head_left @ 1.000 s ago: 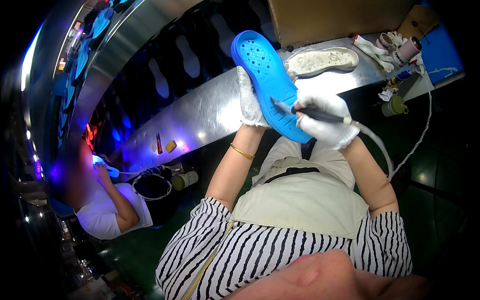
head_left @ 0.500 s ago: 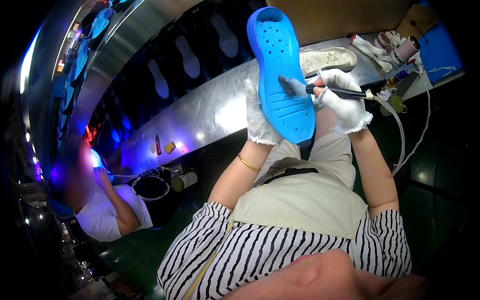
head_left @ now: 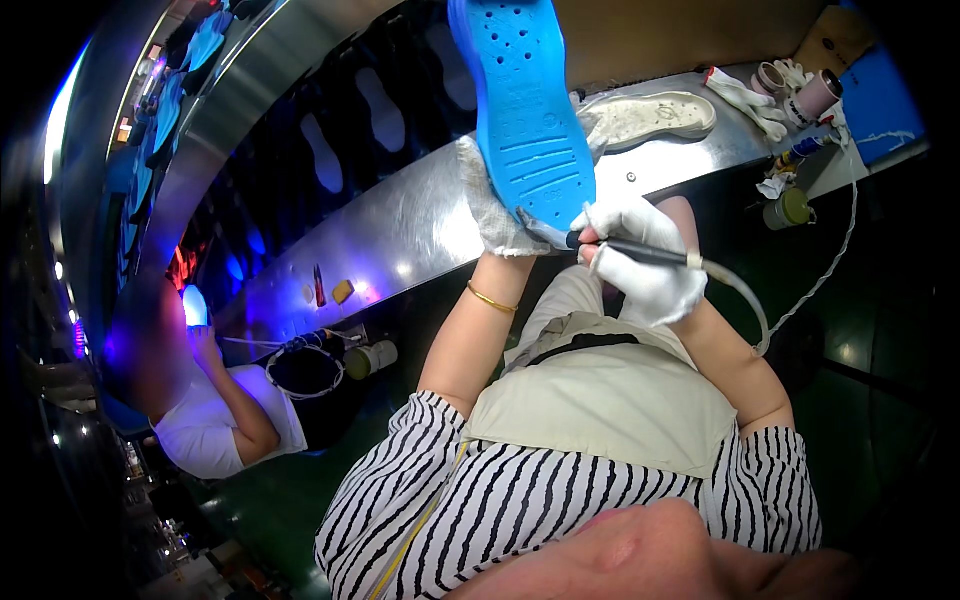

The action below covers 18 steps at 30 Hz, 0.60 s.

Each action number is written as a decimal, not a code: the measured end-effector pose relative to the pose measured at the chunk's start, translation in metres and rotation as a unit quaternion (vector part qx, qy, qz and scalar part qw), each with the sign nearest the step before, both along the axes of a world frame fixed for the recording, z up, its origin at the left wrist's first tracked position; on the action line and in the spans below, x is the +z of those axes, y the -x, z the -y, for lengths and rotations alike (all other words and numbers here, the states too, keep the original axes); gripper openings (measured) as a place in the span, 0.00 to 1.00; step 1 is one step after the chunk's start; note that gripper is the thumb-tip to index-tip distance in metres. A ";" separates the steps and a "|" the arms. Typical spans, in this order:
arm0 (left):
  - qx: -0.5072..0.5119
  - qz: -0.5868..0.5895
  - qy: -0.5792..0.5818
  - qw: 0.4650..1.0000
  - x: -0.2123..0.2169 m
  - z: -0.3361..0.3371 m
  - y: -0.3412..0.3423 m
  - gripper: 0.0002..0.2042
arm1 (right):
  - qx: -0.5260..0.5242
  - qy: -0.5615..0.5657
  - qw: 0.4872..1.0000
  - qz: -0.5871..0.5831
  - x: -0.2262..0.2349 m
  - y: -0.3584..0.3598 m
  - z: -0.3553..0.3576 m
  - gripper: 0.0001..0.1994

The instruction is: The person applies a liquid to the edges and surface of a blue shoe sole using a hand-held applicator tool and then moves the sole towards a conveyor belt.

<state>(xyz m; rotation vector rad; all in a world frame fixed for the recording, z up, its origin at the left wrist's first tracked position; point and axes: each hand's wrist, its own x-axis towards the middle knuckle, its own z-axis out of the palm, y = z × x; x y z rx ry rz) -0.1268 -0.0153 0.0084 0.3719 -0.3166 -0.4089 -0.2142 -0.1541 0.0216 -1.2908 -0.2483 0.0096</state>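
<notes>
A blue shoe sole [head_left: 525, 120] with holes and grooves is held up, its heel end toward me. My left hand [head_left: 492, 205], in a white glove, is closed round its left edge, the fingers hidden behind it. My right hand [head_left: 645, 262], gloved with bare fingertips, grips a brush [head_left: 640, 252] with a black handle and a pale tube running from its end. The bristles touch the sole's lower left edge at the heel. Behind the sole, a white shoe sole [head_left: 655, 120] lies on the metal ledge [head_left: 400, 225].
Dark conveyor [head_left: 290, 160] carries several pale soles beyond the ledge. Gloves [head_left: 745, 103], pinkish cups [head_left: 815, 97] and a greenish can [head_left: 788, 208] are at the right. A co-worker [head_left: 220, 410] sits at left holding a glowing sole. A yellow sponge [head_left: 343, 291] lies on the ledge.
The blue sole has moved up and to the left. My right hand has brought the brush down from the sole's middle to its heel edge.
</notes>
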 end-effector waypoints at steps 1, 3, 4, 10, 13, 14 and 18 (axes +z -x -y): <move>-0.011 0.007 0.018 1.000 0.002 0.000 -0.001 0.43 | 0.021 -0.029 0.997 -0.064 0.001 -0.003 0.006 0.05; -0.012 0.017 0.035 0.999 0.007 -0.001 -0.002 0.43 | 0.029 -0.120 0.986 -0.115 0.000 -0.010 0.011 0.05; -0.012 0.022 0.043 0.999 0.011 0.000 -0.003 0.43 | -0.010 -0.094 0.993 -0.074 -0.001 -0.010 0.012 0.05; 0.002 0.076 -0.031 0.997 0.010 -0.010 -0.015 0.44 | 0.039 -0.086 0.992 -0.088 -0.001 -0.012 0.013 0.03; 0.002 0.065 -0.037 0.997 0.017 -0.008 -0.012 0.44 | -0.009 -0.014 1.000 -0.008 -0.001 -0.019 0.022 0.03; -0.002 0.068 -0.037 0.997 0.019 -0.008 -0.012 0.44 | -0.026 0.039 0.999 0.016 -0.002 -0.020 0.022 0.04; -0.063 0.087 0.002 0.994 0.012 -0.013 -0.024 0.43 | 0.030 0.044 0.998 -0.034 -0.002 -0.015 0.014 0.06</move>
